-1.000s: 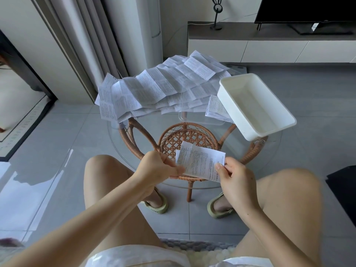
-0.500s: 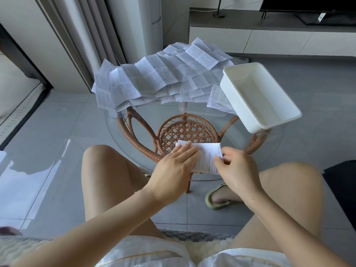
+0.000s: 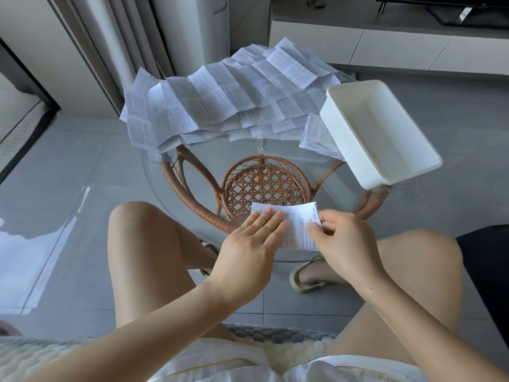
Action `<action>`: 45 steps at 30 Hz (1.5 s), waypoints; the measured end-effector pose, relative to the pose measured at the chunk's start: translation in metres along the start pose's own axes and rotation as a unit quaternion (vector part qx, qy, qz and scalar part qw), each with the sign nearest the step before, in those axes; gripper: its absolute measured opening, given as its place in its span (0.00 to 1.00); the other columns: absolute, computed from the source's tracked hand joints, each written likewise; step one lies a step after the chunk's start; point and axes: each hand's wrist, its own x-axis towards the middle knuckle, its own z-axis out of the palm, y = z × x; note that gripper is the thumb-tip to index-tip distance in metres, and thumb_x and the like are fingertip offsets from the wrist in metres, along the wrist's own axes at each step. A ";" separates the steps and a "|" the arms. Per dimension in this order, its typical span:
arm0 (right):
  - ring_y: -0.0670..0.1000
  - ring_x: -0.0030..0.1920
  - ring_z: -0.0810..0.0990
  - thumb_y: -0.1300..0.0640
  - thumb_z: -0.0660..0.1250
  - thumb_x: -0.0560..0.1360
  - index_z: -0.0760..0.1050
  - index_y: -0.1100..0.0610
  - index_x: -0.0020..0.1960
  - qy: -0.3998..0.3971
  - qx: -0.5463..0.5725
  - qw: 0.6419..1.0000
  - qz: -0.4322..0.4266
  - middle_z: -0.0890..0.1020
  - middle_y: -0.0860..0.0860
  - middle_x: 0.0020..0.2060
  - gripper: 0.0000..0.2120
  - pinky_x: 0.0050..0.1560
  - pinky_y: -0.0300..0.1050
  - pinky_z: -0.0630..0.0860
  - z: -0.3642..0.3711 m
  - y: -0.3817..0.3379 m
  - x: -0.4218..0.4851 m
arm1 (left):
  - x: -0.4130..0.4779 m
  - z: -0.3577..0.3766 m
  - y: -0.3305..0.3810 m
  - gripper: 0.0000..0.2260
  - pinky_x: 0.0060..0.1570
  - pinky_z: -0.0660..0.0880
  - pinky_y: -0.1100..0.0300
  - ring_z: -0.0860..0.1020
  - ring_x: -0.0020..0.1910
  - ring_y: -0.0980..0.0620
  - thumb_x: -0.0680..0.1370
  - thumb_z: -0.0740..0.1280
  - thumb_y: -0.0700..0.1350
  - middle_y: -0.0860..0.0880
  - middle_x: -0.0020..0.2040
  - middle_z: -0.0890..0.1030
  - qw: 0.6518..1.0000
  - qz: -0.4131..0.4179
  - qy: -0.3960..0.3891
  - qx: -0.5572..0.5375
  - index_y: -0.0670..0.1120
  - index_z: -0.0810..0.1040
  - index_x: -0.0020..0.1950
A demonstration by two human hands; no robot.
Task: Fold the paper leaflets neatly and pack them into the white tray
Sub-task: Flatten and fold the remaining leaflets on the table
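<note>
A folded paper leaflet (image 3: pixel 298 224) lies on the near edge of the round glass table (image 3: pixel 198 166). My left hand (image 3: pixel 256 238) rests flat on its left part with fingers together. The leaflet's right edge is pinched between the fingers of my right hand (image 3: pixel 341 238). A large heap of unfolded creased leaflets (image 3: pixel 220 100) covers the far side of the table. The white tray (image 3: pixel 377 133) stands at the right and looks empty, overhanging the table's rim.
A clear plastic lid or tray (image 3: pixel 292 150) lies under the leaflets near the white tray. The table has a rattan base (image 3: pixel 264 186). My bare knees flank the near edge. A curtain stands at the far left, a low TV cabinet (image 3: pixel 385 48) behind.
The leaflet went from held in the air between both hands to lying on the glass. My left hand let go of its edge and now lies flat on it.
</note>
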 end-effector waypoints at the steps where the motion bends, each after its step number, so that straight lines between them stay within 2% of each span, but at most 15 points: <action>1: 0.49 0.25 0.67 0.57 0.65 0.74 0.69 0.54 0.31 -0.005 -0.003 1.000 0.004 0.73 0.49 0.23 0.14 0.27 0.44 0.65 -0.001 -0.001 0.001 | 0.000 0.001 0.001 0.18 0.65 0.71 0.46 0.74 0.66 0.43 0.74 0.64 0.35 0.42 0.64 0.77 1.000 -0.005 0.006 0.000 0.39 0.78 0.64; 3: 0.48 0.26 0.68 0.57 0.65 0.75 0.73 0.57 0.33 -0.012 -0.010 1.000 0.008 0.75 0.50 0.25 0.12 0.28 0.45 0.66 -0.003 -0.004 0.002 | 0.001 0.000 0.002 0.19 0.64 0.71 0.46 0.75 0.65 0.43 0.73 0.67 0.33 0.43 0.63 0.78 1.000 -0.015 0.014 -0.002 0.40 0.79 0.63; 6: 0.48 0.27 0.70 0.57 0.65 0.75 0.74 0.57 0.35 -0.011 -0.013 1.000 0.013 0.78 0.50 0.27 0.10 0.29 0.43 0.67 -0.003 -0.007 0.000 | 0.002 -0.004 0.002 0.18 0.65 0.70 0.49 0.75 0.65 0.45 0.76 0.60 0.38 0.44 0.63 0.78 1.000 -0.024 0.010 -0.010 0.43 0.79 0.63; 11: 0.52 0.27 0.65 0.58 0.65 0.74 0.67 0.57 0.31 0.014 -0.024 0.999 0.029 0.72 0.51 0.23 0.14 0.29 0.46 0.64 0.000 -0.005 -0.001 | 0.008 -0.011 -0.005 0.20 0.67 0.67 0.48 0.72 0.67 0.41 0.77 0.56 0.43 0.38 0.67 0.73 0.999 -0.026 -0.031 0.004 0.51 0.78 0.65; 13: 0.56 0.30 0.70 0.58 0.65 0.73 0.70 0.56 0.35 0.052 -0.036 0.998 0.031 0.73 0.51 0.26 0.09 0.30 0.46 0.63 0.004 -0.009 -0.005 | 0.008 -0.011 -0.007 0.20 0.69 0.64 0.47 0.70 0.69 0.39 0.78 0.56 0.44 0.37 0.69 0.71 0.999 -0.018 -0.029 0.011 0.52 0.77 0.67; 14: 0.59 0.34 0.74 0.58 0.66 0.72 0.74 0.56 0.42 0.089 -0.053 0.994 0.024 0.77 0.52 0.31 0.02 0.32 0.46 0.66 0.009 -0.012 -0.009 | 0.007 -0.010 -0.007 0.20 0.70 0.63 0.47 0.69 0.69 0.39 0.78 0.55 0.44 0.37 0.70 0.70 0.999 -0.015 -0.028 0.014 0.51 0.76 0.68; 15: 0.61 0.39 0.77 0.56 0.67 0.71 0.76 0.57 0.50 0.128 -0.075 0.989 0.014 0.80 0.55 0.37 0.09 0.35 0.48 0.70 0.016 -0.017 -0.015 | 0.006 -0.009 -0.007 0.20 0.71 0.62 0.47 0.69 0.70 0.39 0.79 0.55 0.44 0.37 0.70 0.70 0.999 -0.014 -0.027 0.013 0.51 0.75 0.68; 17: 0.61 0.48 0.77 0.50 0.63 0.70 0.73 0.58 0.63 0.149 -0.118 0.982 -0.009 0.80 0.56 0.48 0.24 0.44 0.52 0.73 0.032 -0.025 -0.025 | 0.006 -0.008 -0.005 0.20 0.71 0.61 0.46 0.68 0.70 0.39 0.80 0.54 0.45 0.37 0.70 0.70 0.999 -0.022 -0.026 0.008 0.50 0.75 0.69; 19: 0.60 0.53 0.75 0.48 0.61 0.70 0.70 0.56 0.69 0.137 -0.151 0.979 -0.013 0.77 0.57 0.55 0.29 0.49 0.54 0.71 0.041 -0.027 -0.030 | 0.005 -0.008 -0.005 0.20 0.71 0.60 0.45 0.68 0.70 0.39 0.80 0.53 0.46 0.38 0.70 0.70 0.999 -0.026 -0.033 0.006 0.50 0.75 0.69; 23: 0.62 0.62 0.73 0.48 0.59 0.73 0.72 0.53 0.69 0.136 -0.152 0.979 -0.028 0.73 0.60 0.64 0.25 0.59 0.60 0.70 0.044 -0.011 -0.032 | 0.004 -0.010 -0.011 0.21 0.72 0.56 0.44 0.64 0.73 0.40 0.80 0.52 0.47 0.39 0.73 0.66 0.997 -0.019 -0.067 0.008 0.52 0.72 0.71; 27: 0.62 0.60 0.74 0.54 0.56 0.72 0.76 0.56 0.64 0.126 -0.139 0.982 -0.035 0.75 0.61 0.63 0.23 0.59 0.58 0.71 0.037 0.004 -0.032 | 0.006 -0.012 -0.016 0.21 0.72 0.51 0.44 0.62 0.74 0.41 0.80 0.51 0.49 0.41 0.74 0.64 0.994 0.000 -0.102 0.023 0.56 0.68 0.73; 34: 0.59 0.66 0.72 0.57 0.49 0.71 0.75 0.60 0.65 0.095 -0.157 0.982 -0.056 0.74 0.58 0.66 0.27 0.62 0.58 0.71 0.033 0.016 -0.032 | 0.006 -0.012 -0.026 0.21 0.72 0.58 0.42 0.60 0.74 0.41 0.80 0.50 0.49 0.41 0.75 0.63 0.992 0.033 -0.120 0.018 0.57 0.66 0.74; 40: 0.57 0.67 0.72 0.58 0.48 0.73 0.73 0.60 0.66 0.053 -0.137 0.981 -0.124 0.72 0.58 0.68 0.26 0.65 0.48 0.59 0.019 0.030 -0.027 | 0.004 -0.012 -0.031 0.21 0.72 0.59 0.41 0.59 0.75 0.42 0.81 0.50 0.49 0.42 0.76 0.61 0.992 0.049 -0.113 0.002 0.57 0.63 0.74; 43: 0.55 0.72 0.65 0.49 0.50 0.79 0.70 0.58 0.69 0.025 -0.143 0.970 -0.195 0.66 0.55 0.72 0.24 0.70 0.54 0.57 0.010 0.033 -0.032 | 0.000 -0.015 -0.034 0.21 0.73 0.57 0.43 0.55 0.77 0.44 0.82 0.50 0.50 0.42 0.77 0.58 0.991 0.064 -0.119 0.005 0.57 0.62 0.76; 45: 0.53 0.74 0.62 0.39 0.53 0.78 0.69 0.57 0.70 -0.013 -0.212 0.943 -0.258 0.67 0.53 0.72 0.30 0.72 0.60 0.54 0.009 0.036 -0.032 | -0.002 -0.014 -0.034 0.24 0.74 0.55 0.44 0.52 0.77 0.44 0.81 0.50 0.58 0.42 0.78 0.55 0.987 0.075 -0.135 0.034 0.57 0.58 0.77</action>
